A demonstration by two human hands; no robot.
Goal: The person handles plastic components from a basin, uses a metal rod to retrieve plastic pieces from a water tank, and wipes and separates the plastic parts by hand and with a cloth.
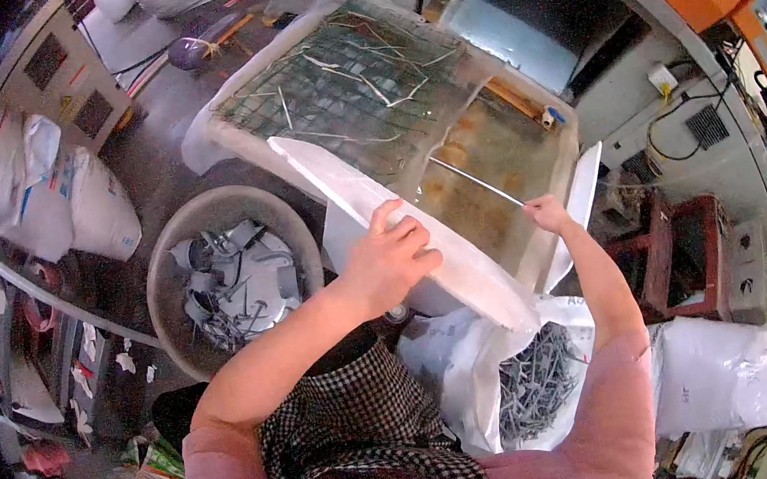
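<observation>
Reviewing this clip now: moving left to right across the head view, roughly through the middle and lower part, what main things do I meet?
White sacks → round tub → left hand → thin rod → right hand, holding the rod's end → white wrapped bundle.

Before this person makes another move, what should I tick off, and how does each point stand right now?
1. Right hand closed on the rod: ok.
2. Left hand on the white board: ok.
3. Board firmly supported: cannot tell.
4. Tub free of stray pieces: not ok, pale strips lie across part of it.
5. Sack open: ok, gray pieces show inside.
</observation>
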